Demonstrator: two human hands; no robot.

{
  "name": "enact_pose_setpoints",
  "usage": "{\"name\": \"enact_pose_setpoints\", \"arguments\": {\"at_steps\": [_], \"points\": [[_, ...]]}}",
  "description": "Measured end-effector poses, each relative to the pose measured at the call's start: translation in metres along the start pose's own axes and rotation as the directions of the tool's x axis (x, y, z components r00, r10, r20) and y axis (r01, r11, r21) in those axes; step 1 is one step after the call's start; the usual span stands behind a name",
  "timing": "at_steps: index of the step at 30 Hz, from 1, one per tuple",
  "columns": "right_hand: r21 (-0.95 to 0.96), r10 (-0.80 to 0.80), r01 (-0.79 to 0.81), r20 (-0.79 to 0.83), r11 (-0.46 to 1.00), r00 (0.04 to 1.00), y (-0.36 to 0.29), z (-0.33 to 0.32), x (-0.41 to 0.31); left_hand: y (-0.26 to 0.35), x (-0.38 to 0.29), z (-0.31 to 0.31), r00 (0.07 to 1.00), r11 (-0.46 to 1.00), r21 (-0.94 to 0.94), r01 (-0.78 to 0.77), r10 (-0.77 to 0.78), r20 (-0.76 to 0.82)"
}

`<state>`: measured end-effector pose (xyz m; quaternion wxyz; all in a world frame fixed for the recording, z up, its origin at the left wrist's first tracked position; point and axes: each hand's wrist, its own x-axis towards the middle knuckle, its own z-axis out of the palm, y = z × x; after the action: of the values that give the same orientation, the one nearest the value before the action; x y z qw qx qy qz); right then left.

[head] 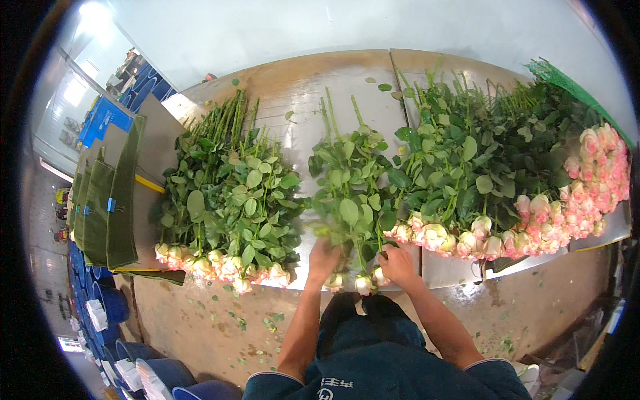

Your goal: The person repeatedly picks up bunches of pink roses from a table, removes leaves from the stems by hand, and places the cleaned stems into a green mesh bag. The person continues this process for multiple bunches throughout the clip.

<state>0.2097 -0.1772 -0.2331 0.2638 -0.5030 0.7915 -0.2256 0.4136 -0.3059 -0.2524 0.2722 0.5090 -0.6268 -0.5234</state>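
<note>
A few pale pink-and-cream roses (364,285) lie before me on the metal table, blooms toward my body and stems pointing away. My right hand (398,266) pinches a rose stem (380,239) just above its bloom, at the right side of this small group. On the group's left side is my left hand (324,261), close to another bloom (334,282). Motion blur and leaves hide its fingertips, so its grip is unclear. To the left rests a larger row of leafy roses (230,267); to the right, a long heap of pink roses (540,230) spreads to the table's end.
The metal table (300,107) meets a pale wall (320,30) behind. Upright panels with green cloth (122,200) and blue clips stand at left. Blue buckets (110,302) line the left floor. Green netting (565,77) edges the right heap. Leaf scraps (272,320) litter the floor.
</note>
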Motion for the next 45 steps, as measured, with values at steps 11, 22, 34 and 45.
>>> {"name": "enact_pose_setpoints", "arguments": {"at_steps": [11, 22, 34, 45], "points": [[0.276, -0.062, 0.020, 0.143, 0.961, 0.988, 0.039, 0.015, 0.021, -0.004, 0.005, -0.031, 0.880, 0.701, -0.532, 0.475, -0.374, 0.292], [0.309, 0.144, -0.160, 0.073, 0.938, 0.987, -0.013, 0.025, -0.010, -0.009, 0.003, -0.026, 0.877, 0.783, -0.430, 0.450, -0.296, 0.378], [0.673, 0.146, 0.044, -0.224, 0.738, 0.964, -0.130, 0.006, -0.010, -0.033, 0.012, -0.019, 0.846, 0.669, -0.517, 0.534, -0.426, 0.322], [0.390, -0.013, 0.032, -0.052, 0.920, 0.999, -0.128, 0.058, 0.021, 0.021, 0.016, -0.035, 0.788, 0.737, -0.315, 0.598, -0.470, 0.398]]}}
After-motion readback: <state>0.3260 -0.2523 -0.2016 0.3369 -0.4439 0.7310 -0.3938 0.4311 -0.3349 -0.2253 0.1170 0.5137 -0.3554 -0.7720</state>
